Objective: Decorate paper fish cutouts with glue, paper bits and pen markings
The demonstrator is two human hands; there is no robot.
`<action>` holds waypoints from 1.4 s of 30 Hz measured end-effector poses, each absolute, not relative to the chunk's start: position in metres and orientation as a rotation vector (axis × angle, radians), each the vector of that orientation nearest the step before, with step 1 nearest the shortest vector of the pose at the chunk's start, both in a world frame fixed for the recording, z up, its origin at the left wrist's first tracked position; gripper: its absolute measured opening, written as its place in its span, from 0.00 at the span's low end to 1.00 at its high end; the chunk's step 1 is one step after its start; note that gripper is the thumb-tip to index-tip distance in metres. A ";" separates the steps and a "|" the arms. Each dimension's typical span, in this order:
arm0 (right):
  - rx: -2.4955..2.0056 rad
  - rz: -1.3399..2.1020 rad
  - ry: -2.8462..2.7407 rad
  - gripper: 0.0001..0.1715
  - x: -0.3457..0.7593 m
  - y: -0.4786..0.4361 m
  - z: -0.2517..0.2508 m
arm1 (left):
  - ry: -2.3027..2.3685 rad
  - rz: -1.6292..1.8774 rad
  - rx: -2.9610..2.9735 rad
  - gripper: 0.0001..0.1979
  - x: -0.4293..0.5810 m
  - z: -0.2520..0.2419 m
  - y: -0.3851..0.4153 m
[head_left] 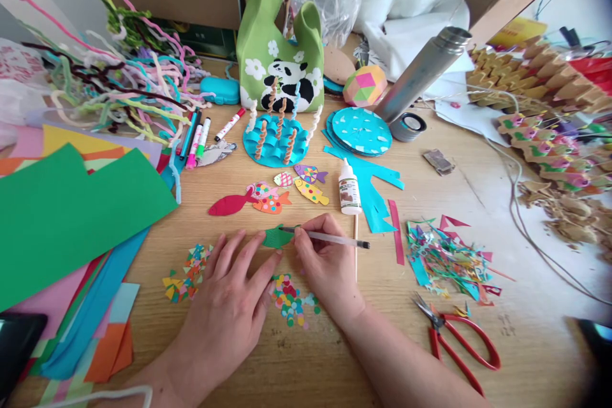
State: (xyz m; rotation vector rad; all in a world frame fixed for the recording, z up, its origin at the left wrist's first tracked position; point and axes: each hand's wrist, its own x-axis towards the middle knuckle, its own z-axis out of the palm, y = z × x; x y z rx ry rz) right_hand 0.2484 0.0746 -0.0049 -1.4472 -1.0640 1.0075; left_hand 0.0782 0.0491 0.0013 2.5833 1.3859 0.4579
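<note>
My right hand is closed around a slim pen, its tip on a small green paper fish. My left hand lies flat with fingers spread, its fingertips at the fish's near edge. Just beyond is a group of cut paper fish: a plain red one, an orange one with dots, a yellow one and others. Between my hands sits a pile of round paper dots. Small paper triangles lie left of my left hand.
A white glue bottle stands beyond my right hand. Red-handled scissors and paper scraps lie to the right. Coloured paper sheets cover the left. Behind are a blue disc with twisted stems, a panda bag and a leaning flask.
</note>
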 end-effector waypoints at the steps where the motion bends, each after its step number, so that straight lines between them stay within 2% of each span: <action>1: -1.450 1.006 -1.059 0.10 0.248 0.074 -0.005 | 1.391 0.463 2.579 0.18 0.078 0.002 0.049; 26: -1.495 0.953 -1.010 0.12 0.249 0.075 -0.007 | 1.397 0.488 2.551 0.17 0.079 0.001 0.050; 42: -1.399 0.993 -1.028 0.10 0.250 0.073 -0.002 | 1.389 0.489 2.578 0.18 0.078 0.001 0.049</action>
